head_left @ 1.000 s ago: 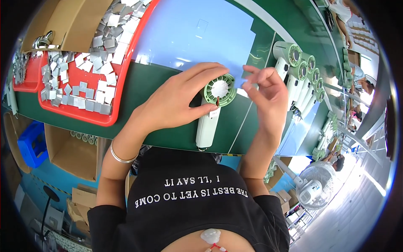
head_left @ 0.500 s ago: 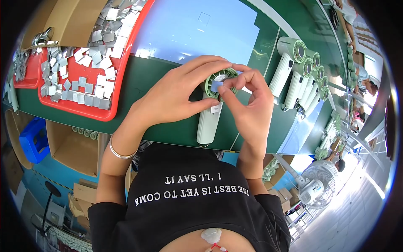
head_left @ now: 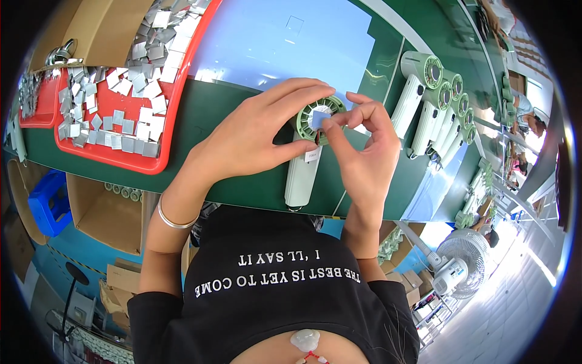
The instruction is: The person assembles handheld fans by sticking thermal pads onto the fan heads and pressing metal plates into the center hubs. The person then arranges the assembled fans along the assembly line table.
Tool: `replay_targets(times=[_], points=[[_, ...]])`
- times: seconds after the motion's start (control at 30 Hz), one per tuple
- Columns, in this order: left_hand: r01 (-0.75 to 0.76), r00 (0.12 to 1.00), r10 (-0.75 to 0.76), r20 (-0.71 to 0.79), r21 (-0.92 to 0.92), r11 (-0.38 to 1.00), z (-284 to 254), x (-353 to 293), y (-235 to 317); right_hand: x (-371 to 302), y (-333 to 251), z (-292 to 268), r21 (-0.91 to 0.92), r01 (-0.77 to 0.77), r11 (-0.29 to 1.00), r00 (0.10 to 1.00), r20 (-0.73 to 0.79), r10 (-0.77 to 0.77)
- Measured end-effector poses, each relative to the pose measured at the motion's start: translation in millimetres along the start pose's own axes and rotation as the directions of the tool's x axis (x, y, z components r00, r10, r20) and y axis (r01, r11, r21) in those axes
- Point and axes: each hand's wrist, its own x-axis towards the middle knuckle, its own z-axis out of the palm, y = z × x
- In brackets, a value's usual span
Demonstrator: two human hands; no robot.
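Small fan [head_left: 304, 170] in the middle: it's lying on the green table [head_left: 242, 197], right in front of the person, round head [head_left: 301, 124] away, pale handle toward the body. And there's the blue square [head_left: 319, 119], over the hub of that head, one corner in the R hand [head_left: 367, 142]! Thumb & index pinch it, other fingers loosely bent. Can't tell if the square's flat on the hub or just off it; the fingers hide the edge.

L hand [head_left: 257, 130] is curved round the head's L side, fingers on the far rim, thumb by the neck, w/ a gap btwn thumb & fingers. It's steadying, I'd say. White label [head_left: 312, 156] sits on the neck just below.

How far along? Mid-job on this one, by the look of it: square's at the hub, so that much is done; letting go isn't, R hand's got its grip. Whether it's stuck down, can't say.

Out R, a row of similar fans [head_left: 426, 124] leans together, heads this way; whether those are done or waiting, can't tell. Beyond L hand, a big blue sheet [head_left: 273, 42] on the tabletop. Far L, red tray [head_left: 179, 91] w/ loads of silver plates [head_left: 115, 141], plenty left there, & a cdbd box [head_left: 103, 36] over its back end.
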Motion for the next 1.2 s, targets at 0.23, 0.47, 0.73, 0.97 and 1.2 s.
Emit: replay_targets(times=[0.23,0.47,0.73,0.97,1.2], points=[[-0.002,1.000,0.002,-0.006,0.003,1.000,0.4,-0.3,-0.2,-0.4,3.7,0.2,-0.032,0.035,0.999,0.999,-0.001,-0.035],[0.002,1.000,-0.002,-0.009,0.014,1.000,2.5,0.4,0.9,-6.3,-4.4,-0.6,-0.275,0.193,0.942,0.980,-0.003,-0.201],[-0.023,1.000,0.023,0.000,0.002,1.000,0.9,0.8,1.1,-22.7,10.4,-21.1,-0.216,0.181,0.959,0.980,-0.044,-0.195],[-0.097,0.974,0.124,-0.189,0.147,0.984,-21.6,-5.1,12.3,-36.2,19.8,-14.3,-0.133,0.146,0.980,0.981,-0.109,-0.160],[0.358,0.770,0.103,-0.629,0.561,0.746,-69.9,-72.0,27.5,-50.7,38.0,-30.3,-0.101,0.038,0.994,0.973,-0.224,-0.060]])
